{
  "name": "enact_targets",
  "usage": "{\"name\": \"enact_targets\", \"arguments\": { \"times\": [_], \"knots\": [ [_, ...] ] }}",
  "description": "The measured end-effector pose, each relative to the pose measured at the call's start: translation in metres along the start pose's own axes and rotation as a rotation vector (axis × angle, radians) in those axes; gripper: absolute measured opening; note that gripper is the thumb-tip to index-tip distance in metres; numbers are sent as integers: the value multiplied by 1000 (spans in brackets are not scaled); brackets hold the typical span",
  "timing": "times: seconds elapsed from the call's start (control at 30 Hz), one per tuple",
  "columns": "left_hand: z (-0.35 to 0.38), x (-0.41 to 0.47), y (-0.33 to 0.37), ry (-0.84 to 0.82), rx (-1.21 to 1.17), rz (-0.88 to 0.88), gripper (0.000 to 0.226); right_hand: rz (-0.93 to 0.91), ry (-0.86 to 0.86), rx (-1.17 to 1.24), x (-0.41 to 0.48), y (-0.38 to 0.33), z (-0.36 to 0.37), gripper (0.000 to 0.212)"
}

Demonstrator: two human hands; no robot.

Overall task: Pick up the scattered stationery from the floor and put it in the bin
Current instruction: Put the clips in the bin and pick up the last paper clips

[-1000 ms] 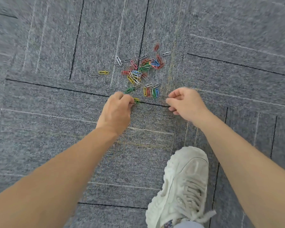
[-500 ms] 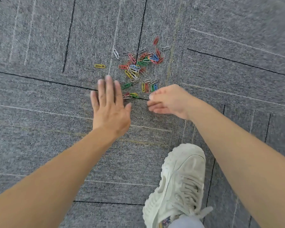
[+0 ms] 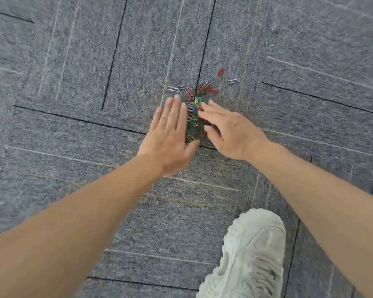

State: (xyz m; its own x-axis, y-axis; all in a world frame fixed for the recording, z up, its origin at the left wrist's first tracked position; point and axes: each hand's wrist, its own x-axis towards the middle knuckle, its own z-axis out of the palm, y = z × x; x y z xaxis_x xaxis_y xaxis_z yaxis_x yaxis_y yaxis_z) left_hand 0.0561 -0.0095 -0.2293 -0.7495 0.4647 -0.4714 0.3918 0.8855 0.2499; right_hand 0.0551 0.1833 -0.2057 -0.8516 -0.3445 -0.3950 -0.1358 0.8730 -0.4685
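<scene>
A heap of coloured paper clips [image 3: 197, 104] lies on the grey carpet floor [image 3: 73, 82], squeezed into a narrow band between my two hands. My left hand [image 3: 170, 134] lies flat with straight fingers against the heap's left side. My right hand [image 3: 226, 130] has its fingers stretched out along the heap's right side, covering part of it. A red clip [image 3: 220, 72] and a silver clip [image 3: 233, 81] lie apart at the upper right, and another silver clip [image 3: 172, 89] at the upper left. No bin is in view.
My white sneaker [image 3: 248, 254] stands on the carpet at the lower right, below my right forearm. Dark seams between carpet tiles cross the floor around the heap.
Both hands have moved forward and inward onto the clips. My right hand has opened from a loose curl. The spread of clips has been pushed together into a tighter heap.
</scene>
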Motion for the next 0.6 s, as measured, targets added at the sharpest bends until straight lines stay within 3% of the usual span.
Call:
{"name": "enact_targets", "arguments": {
  "times": [0.07, 0.13, 0.23, 0.3, 0.37, 0.47, 0.6],
  "knots": [
    [6, -20, 3, -78, -11, 158, 80, -23, 123, 13, 4, 2, -7, 39],
    [5, -28, -2, -69, -103, 181, 78, 117, 257, -6, 20, 9, -20, 41],
    [-4, -18, -14, 61, -180, 44, 81, 406, 92, 35, 48, 10, -39, 63],
    [-13, -4, -18, 116, -211, -54, 84, 369, 12, 47, 53, 1, -38, 69],
    [-21, 11, -20, 136, -244, -104, 83, 213, -13, 73, 46, -10, -30, 68],
    [-27, 33, -14, 136, -310, -61, 78, 61, -26, 176, 19, -19, -11, 64],
    [-16, 26, 2, 50, -206, 113, 79, 129, 290, 148, 0, -2, -12, 49]
  ]
}}
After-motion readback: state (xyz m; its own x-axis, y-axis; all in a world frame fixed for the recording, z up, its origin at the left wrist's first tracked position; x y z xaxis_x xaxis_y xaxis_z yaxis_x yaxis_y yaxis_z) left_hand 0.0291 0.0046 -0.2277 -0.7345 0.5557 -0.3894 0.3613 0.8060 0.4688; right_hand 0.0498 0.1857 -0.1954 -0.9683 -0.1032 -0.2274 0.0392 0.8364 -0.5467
